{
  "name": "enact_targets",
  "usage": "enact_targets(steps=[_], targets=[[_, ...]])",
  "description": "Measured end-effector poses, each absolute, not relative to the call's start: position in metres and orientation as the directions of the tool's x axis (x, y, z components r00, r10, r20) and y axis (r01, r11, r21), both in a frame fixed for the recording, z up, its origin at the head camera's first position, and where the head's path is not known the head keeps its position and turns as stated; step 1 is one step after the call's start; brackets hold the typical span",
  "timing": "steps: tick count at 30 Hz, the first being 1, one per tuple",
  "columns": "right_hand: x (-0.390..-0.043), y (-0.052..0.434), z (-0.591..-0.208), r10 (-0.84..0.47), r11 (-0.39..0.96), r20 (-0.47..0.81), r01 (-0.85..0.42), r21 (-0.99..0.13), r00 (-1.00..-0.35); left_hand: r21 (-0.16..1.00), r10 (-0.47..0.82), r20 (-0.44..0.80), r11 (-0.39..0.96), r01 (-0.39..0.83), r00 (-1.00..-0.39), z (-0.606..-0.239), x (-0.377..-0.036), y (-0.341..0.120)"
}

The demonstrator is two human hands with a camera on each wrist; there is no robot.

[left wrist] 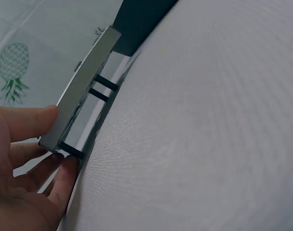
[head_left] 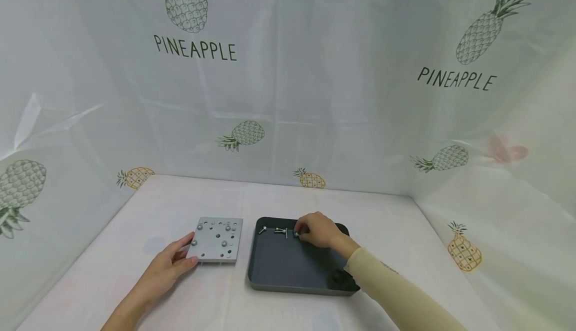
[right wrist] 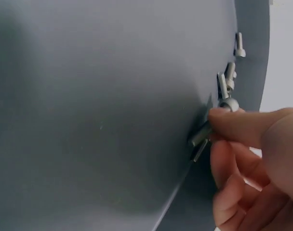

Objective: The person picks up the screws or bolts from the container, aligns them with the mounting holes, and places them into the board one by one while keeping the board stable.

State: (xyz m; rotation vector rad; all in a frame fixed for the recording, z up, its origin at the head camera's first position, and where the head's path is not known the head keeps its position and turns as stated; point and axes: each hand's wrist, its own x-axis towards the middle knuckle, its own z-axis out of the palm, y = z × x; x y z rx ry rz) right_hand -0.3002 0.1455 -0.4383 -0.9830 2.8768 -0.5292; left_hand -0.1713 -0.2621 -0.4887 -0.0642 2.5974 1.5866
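Note:
My left hand (head_left: 163, 270) grips the left edge of a square metal plate (head_left: 209, 252) with holes and several screws in it. Screw shanks (left wrist: 72, 149) stick out beneath the plate, seen in the left wrist view. At the back of a dark grey tray (head_left: 288, 271), my right hand (head_left: 320, 231) pinches a screw (right wrist: 201, 134) between thumb and finger; the thumb covers its middle. Another screw (right wrist: 199, 151) lies just beside those fingertips. More loose screws (head_left: 281, 230) lie along the tray's back wall, to the left of my right hand.
The tray stands just right of the plate on a white-covered table (head_left: 216, 301). Behind and at both sides hangs a pale curtain (head_left: 315, 96) printed with pineapples. The tray's raised rim (head_left: 301, 289) runs round its floor.

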Motion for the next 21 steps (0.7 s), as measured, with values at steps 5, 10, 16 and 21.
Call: enact_targets(steps=[5, 10, 16, 21], targets=[[-0.307, 0.148, -0.439, -0.621, 0.698, 0.076, -0.594, -0.399, -0.780, 0.888, 0.010, -0.115, 0.450, -0.098, -0.993, -0.490, -0.170, -0.263], [-0.311, 0.150, -0.436, -0.627, 0.669, 0.087, -0.592, -0.450, -0.774, 0.895, 0.012, -0.113, 0.435, -0.097, -0.993, -0.490, -0.170, -0.265], [-0.314, 0.150, -0.437, -0.641, 0.622, 0.105, -0.595, -0.509, -0.760, 0.891, 0.024, -0.098, 0.448, -0.077, -0.995, -0.490, -0.171, -0.266], [-0.318, 0.146, -0.436, -0.652, 0.556, 0.147, -0.601, -0.575, -0.744, 0.903, 0.028, -0.098, 0.423, -0.077, -0.995, -0.489, -0.172, -0.264]])
